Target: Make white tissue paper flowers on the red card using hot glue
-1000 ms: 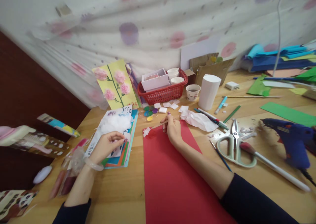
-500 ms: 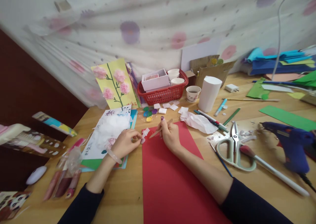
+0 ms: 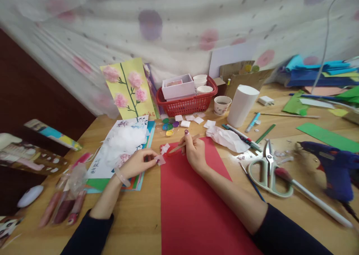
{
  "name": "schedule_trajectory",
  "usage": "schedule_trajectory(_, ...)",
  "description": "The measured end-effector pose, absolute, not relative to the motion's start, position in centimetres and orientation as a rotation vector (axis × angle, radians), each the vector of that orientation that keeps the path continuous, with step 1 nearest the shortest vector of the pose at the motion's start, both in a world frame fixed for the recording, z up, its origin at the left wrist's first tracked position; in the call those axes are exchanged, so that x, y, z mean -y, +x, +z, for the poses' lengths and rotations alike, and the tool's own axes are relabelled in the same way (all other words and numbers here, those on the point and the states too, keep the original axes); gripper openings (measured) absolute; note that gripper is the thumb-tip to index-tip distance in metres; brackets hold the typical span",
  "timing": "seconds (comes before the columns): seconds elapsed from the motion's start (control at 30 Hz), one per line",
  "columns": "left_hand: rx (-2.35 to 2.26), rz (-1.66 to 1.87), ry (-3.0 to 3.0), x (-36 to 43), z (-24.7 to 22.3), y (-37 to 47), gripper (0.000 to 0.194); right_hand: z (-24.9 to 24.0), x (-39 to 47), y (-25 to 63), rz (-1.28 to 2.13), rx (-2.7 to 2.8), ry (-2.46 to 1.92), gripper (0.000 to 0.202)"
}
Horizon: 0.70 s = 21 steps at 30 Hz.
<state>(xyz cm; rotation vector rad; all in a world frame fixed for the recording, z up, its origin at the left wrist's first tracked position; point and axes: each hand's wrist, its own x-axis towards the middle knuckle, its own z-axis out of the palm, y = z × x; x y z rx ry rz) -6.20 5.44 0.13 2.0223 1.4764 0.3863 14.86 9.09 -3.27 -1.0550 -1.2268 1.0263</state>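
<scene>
A sheet of red paper [image 3: 187,206] lies in front of me on the wooden table. Between thumb and forefinger, my left hand [image 3: 137,164] pinches a small pale tissue square [image 3: 160,160] at the paper's upper left edge. My right hand [image 3: 195,152] is closed around a thin wooden stick [image 3: 176,148], its tip pointing left, low over the red sheet. Beside that tip a crumpled white tissue piece [image 3: 165,148] sits near the paper's top left corner. A shiny wet-looking patch shows around the tip.
Behind the paper are white tissue squares [image 3: 185,124], paint pots [image 3: 169,133] and a red basket [image 3: 185,107]. A cup of dark liquid [image 3: 222,104] stands beside a paper roll [image 3: 242,106]. Scissors [image 3: 268,169] and a blue glue gun [image 3: 333,165] lie right; cotton [image 3: 123,139] rests on papers left.
The left hand has shifted slightly, and the pale square now shows plainly in its fingertips, apart from the crumpled piece. The right hand keeps the stick in nearly the same place.
</scene>
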Motion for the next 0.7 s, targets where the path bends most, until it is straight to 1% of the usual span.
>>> schedule_trajectory(0.2, -1.601, 0.544, 2.018, -5.3, -0.2, -5.5, 0.022, -3.3, -8.8, 14.8, 1.012, 1.298, -1.019, 0.059)
schedule_trajectory(0.4, -1.589, 0.684, 2.06, -5.6, -1.0, -4.6, 0.021, -3.7, -8.3, 14.8, 0.759, 1.655, -0.924, 0.061)
schedule_trajectory(0.7, -1.593, 0.724, 2.068, -6.0, -1.9, -4.3, 0.017, -4.1, -8.3, 14.6, 0.505, 1.856, -0.905, 0.059)
